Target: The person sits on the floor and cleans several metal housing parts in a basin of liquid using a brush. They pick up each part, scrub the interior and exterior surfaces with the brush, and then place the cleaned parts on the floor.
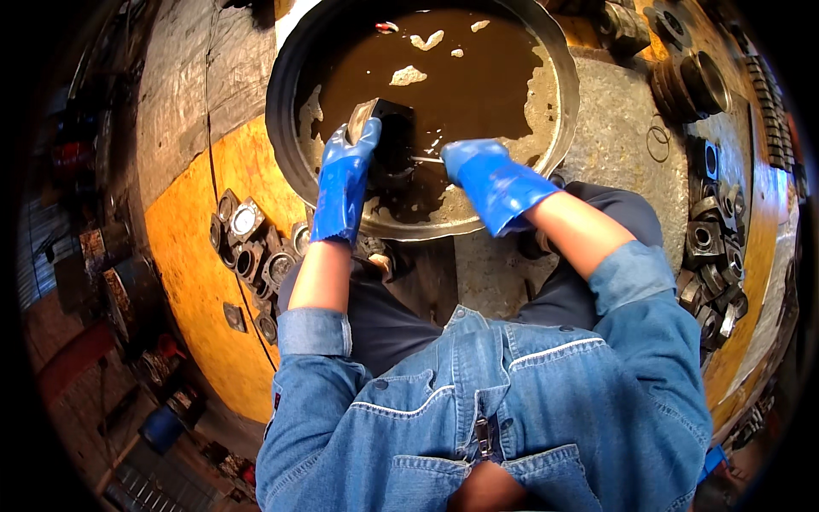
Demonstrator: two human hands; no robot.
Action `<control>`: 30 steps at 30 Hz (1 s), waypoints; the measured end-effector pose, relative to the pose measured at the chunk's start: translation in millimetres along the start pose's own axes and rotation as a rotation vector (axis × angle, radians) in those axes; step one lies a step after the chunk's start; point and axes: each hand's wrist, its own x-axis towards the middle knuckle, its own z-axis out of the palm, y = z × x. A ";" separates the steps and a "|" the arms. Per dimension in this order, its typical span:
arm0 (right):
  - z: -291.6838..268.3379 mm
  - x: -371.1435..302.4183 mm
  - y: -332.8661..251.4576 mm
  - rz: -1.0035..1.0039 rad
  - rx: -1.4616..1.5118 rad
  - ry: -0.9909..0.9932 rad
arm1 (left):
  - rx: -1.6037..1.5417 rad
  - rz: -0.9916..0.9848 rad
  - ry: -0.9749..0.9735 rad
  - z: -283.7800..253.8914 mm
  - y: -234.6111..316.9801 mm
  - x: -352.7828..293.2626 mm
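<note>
Both hands wear blue rubber gloves and are over a wide round basin (565, 94) of murky brown liquid. My left hand (344, 175) is closed on the left side of a dark, blocky metal part (395, 128), keeping it tilted above the near-left of the basin. To its right, my right hand (482, 175) is curled in a fist around a thin metal rod-like tool (428, 160). The tool's tip points left at the part; whether it touches is too dark to tell. Its handle is hidden in the glove.
Patches of pale foam (408, 76) float in the basin, with a small red-and-white object (386, 28) near its far side. Greasy metal parts (249, 256) lie on the yellow board at left. More parts (712, 243) are piled at right, below ring-shaped pieces (689, 85).
</note>
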 end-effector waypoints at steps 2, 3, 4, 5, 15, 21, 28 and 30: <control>4.9 -5.4 -5.8 0.065 0.109 -0.043 | 0.018 -0.075 -0.045 -1.1 4.2 0.9; 0.2 -6.8 -9.1 0.066 0.073 -0.062 | 0.028 -0.116 -0.066 -1.9 7.7 -0.1; -6.0 -8.2 -11.2 0.067 0.038 -0.082 | 0.043 -0.092 -0.029 0.2 1.4 4.0; -11.4 -12.3 -11.1 0.034 0.041 -0.051 | 0.057 -0.071 0.017 1.3 -5.2 5.5; -20.4 -21.5 0.1 -0.030 0.103 0.076 | -0.016 0.039 0.026 -0.3 -25.9 13.2; 15.2 -2.6 -0.1 0.052 0.086 0.100 | 0.083 -0.025 -0.011 -2.0 -1.0 4.1; 6.3 1.8 -11.1 0.024 0.032 0.050 | 0.094 -0.001 -0.005 -8.8 2.9 -8.8; 11.5 12.8 -0.8 0.003 0.087 0.067 | 0.075 0.074 0.015 -9.1 4.6 -10.9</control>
